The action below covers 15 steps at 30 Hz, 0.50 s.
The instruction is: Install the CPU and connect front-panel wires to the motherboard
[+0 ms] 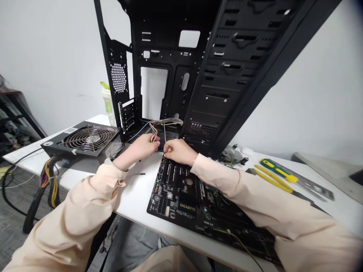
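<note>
My left hand [143, 146] is closed around a bundle of thin coloured wires [154, 127] that comes out of the bottom of the black computer case [185, 81]. Just to its right, my right hand [180, 151] pinches one strand pulled apart from the bundle, above the far left corner of the black motherboard [181, 196]. My fingers hide the end of this wire, so I cannot tell whether it touches the board. The motherboard lies flat on the white table, partly beneath my right forearm.
A power supply [90, 138] with a round fan grille sits left of the case, its cables [50, 179] hanging over the table edge. On the right lie a green-yellow screwdriver [279, 170] and yellow-handled pliers [273, 177]. Behind the power supply stands a bottle [107, 101].
</note>
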### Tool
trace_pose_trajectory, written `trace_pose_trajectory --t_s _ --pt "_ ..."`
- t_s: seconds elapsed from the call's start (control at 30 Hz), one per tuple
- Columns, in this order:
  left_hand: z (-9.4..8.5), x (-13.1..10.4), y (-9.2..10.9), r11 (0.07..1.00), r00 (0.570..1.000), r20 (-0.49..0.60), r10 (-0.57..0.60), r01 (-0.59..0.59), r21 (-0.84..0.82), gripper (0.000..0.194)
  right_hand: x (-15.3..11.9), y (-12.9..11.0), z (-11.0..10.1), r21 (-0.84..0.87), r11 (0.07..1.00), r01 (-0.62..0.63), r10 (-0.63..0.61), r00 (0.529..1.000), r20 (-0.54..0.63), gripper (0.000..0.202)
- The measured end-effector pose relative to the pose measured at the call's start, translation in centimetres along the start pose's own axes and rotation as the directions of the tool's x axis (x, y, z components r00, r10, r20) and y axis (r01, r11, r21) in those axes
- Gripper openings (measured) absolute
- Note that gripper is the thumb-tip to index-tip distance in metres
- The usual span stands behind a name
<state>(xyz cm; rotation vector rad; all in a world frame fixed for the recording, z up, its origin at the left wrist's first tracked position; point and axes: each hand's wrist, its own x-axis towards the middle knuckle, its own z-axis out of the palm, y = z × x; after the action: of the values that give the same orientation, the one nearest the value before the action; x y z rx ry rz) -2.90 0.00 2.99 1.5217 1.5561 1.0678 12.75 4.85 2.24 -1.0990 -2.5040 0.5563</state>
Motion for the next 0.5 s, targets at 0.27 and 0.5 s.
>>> trace_pose_trajectory --t_s 0.27,0.5 --pt "0.0 -0.2 0.4 1.000 1.000 -0.005 -0.008 0.008 -0.014 0.008 -0.7 -0.7 -0.4 -0.213 0.974 0.075 -0.069 0.997 0.039 0.011" --pt "0.0 -0.5 0.8 0.999 0.999 -0.034 -0.031 0.030 -0.025 0.007 -0.4 -1.3 -0.7 -0.331 0.942 0.057 -0.032 0.996 0.079 0.012"
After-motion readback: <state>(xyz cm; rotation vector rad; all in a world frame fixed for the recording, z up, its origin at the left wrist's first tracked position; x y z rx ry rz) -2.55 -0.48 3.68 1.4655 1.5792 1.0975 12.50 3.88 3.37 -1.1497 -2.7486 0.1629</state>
